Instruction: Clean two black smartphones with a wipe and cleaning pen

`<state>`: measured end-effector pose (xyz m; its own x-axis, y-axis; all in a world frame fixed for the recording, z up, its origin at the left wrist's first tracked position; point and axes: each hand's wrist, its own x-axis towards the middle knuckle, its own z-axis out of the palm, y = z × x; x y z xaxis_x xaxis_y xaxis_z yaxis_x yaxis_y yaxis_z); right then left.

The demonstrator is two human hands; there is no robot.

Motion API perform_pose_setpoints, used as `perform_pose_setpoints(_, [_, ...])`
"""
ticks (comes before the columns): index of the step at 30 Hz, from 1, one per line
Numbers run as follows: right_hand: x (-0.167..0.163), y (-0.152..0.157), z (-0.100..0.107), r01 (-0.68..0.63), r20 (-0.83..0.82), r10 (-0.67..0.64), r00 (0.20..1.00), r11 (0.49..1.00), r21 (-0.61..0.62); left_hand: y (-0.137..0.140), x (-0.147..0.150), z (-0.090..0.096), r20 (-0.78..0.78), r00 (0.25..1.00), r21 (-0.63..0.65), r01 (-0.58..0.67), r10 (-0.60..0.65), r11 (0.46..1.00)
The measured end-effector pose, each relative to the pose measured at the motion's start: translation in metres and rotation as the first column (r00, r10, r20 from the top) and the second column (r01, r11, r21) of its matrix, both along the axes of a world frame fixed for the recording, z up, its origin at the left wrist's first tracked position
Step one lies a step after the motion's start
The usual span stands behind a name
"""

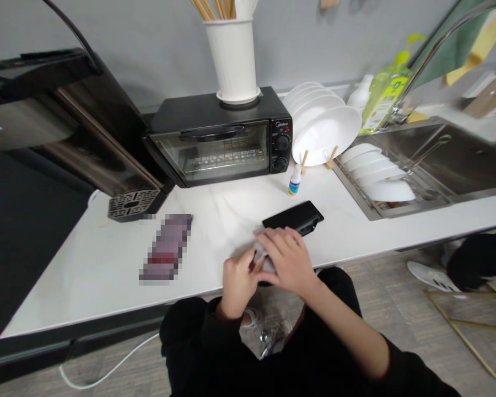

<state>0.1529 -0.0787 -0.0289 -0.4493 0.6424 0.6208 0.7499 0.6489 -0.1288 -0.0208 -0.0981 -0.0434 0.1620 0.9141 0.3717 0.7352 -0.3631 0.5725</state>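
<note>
My left hand (238, 278) and my right hand (287, 259) meet at the counter's front edge. Both are closed around a small grey, cloth-like piece (268, 264), mostly covered by my fingers. A dark bit shows at my left fingers; what it belongs to is hidden. Just beyond my right hand lies a black case (295, 216), which looks like a glasses case. Behind it stands a small white spray bottle (295, 181) with a blue and yellow label. To the left of my hands lies a flat, pixelated purple thing (167, 248).
A black toaster oven (219, 143) carries a white cup (233, 60) of utensils. White plates (326, 132) stand in a rack beside the sink (471, 165), which holds bowls (380, 171). A dark drinks machine (86, 121) stands left. Another person's shoe (432, 275) shows at right.
</note>
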Motion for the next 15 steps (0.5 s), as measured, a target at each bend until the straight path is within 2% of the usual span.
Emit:
perform_pose_setpoints(2, [0.035, 0.021, 0.006, 0.133, -0.018, -0.133, 0.991, 0.991, -0.019, 0.000, 0.006, 0.008, 0.026, 1.000, -0.001, 0.003, -0.002, 1.000])
perform_pose_setpoints(4, [0.049, 0.030, 0.011, 0.274, -0.038, -0.276, 0.960, 0.960, -0.057, 0.000, 0.011, 0.013, 0.040, 0.999, 0.005, 0.007, -0.007, 1.000])
perform_pose_setpoints(5, [0.045, 0.029, 0.011, 0.320, -0.059, -0.324, 0.944, 0.945, -0.070, 0.000, 0.013, 0.012, 0.037, 0.999, 0.013, 0.004, -0.005, 1.000])
perform_pose_setpoints(7, [0.020, 0.016, 0.009, 0.332, -0.116, -0.340, 0.933, 0.940, -0.083, 0.001, 0.012, 0.008, 0.013, 1.000, 0.046, -0.006, 0.005, 0.999])
perform_pose_setpoints(9, [-0.013, -0.005, 0.003, 0.195, -0.158, -0.206, 0.966, 0.977, -0.082, 0.001, 0.007, 0.002, -0.020, 1.000, 0.078, -0.006, 0.008, 0.997])
perform_pose_setpoints(11, [-0.033, -0.020, -0.002, 0.072, -0.143, -0.083, 0.986, 0.994, -0.077, 0.001, 0.000, -0.002, -0.053, 0.999, 0.097, 0.005, 0.000, 0.995])
perform_pose_setpoints(13, [-0.028, -0.020, -0.002, -0.024, -0.075, 0.020, 0.997, 0.999, -0.046, -0.001, -0.004, -0.001, -0.065, 0.998, 0.092, 0.014, -0.008, 0.996])
perform_pose_setpoints(15, [-0.001, -0.007, 0.001, -0.050, -0.014, 0.049, 0.999, 0.998, -0.026, -0.002, -0.002, 0.004, -0.023, 1.000, 0.070, 0.014, -0.012, 0.997])
